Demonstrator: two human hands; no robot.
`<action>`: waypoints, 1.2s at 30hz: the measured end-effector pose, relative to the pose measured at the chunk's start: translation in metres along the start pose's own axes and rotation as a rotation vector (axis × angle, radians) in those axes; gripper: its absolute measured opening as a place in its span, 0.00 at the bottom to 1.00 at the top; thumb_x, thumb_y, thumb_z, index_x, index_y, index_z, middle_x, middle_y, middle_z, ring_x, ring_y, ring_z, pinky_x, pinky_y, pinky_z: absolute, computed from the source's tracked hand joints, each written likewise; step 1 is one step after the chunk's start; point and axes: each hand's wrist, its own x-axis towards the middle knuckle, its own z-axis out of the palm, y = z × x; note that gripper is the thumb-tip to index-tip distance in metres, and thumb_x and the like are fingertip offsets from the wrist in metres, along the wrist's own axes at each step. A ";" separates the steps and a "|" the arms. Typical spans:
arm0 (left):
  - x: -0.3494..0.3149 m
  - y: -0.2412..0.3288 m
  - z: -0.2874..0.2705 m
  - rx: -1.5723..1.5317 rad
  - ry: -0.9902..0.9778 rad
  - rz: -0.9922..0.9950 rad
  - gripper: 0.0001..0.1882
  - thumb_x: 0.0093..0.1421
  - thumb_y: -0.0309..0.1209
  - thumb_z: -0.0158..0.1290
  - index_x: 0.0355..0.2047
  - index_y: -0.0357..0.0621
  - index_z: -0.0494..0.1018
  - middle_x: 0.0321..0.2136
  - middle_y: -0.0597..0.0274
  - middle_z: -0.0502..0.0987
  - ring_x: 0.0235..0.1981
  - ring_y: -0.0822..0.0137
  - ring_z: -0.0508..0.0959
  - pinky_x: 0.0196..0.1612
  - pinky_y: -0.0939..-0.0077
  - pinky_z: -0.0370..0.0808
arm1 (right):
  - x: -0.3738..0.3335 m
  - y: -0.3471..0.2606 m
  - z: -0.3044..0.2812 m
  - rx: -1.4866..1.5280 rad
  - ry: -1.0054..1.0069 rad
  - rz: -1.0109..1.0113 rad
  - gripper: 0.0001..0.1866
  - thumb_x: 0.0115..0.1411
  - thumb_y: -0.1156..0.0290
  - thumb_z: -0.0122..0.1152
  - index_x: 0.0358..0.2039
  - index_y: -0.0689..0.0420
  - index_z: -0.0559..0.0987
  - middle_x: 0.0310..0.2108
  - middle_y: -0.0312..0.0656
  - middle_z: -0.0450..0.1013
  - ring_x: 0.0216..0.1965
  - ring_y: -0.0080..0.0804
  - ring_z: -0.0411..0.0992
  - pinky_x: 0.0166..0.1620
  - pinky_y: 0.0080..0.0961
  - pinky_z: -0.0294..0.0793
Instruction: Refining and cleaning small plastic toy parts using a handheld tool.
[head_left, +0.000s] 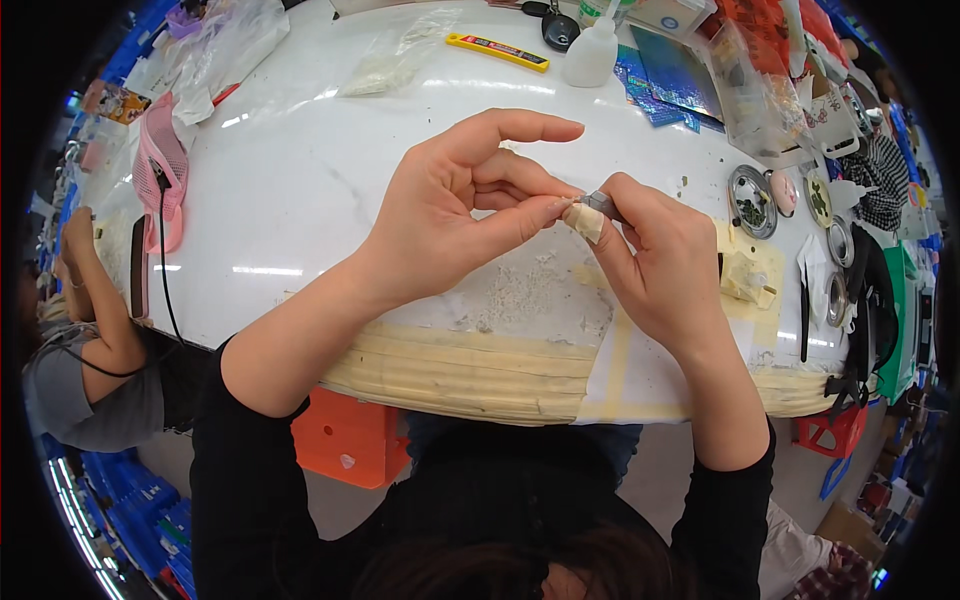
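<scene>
Over the middle of the white table, my two hands meet fingertip to fingertip. My left hand [430, 215] pinches with its thumb and a middle fingertip while the index finger stretches out above. Whatever lies in that pinch is too small to make out. Between thumb and fingers, my right hand [660, 255] grips a small grey block-like piece [603, 206], its end touching the left fingertips. Beige tape [584, 222] wraps the right thumb tip. Below the hands, white crumbs [515, 295] lie scattered on the tabletop [300, 220].
Beige tape covers the table's front edge [450, 375]. At the back lie a yellow box cutter [497, 51], a white squeeze bottle [592, 55] and shiny blue sheets [675, 75]. Round metal dishes [752, 202] sit right. A pink mesh item [160, 170] and another person's arm [105, 310] are left.
</scene>
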 end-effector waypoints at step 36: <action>0.000 0.007 -0.003 0.211 -0.034 0.090 0.25 0.56 0.16 0.56 0.56 0.32 0.65 0.34 0.53 0.82 0.39 0.69 0.83 0.43 0.78 0.80 | 0.001 -0.001 -0.003 -0.017 -0.046 -0.001 0.10 0.56 0.65 0.63 0.25 0.54 0.73 0.17 0.37 0.71 0.19 0.37 0.71 0.21 0.31 0.66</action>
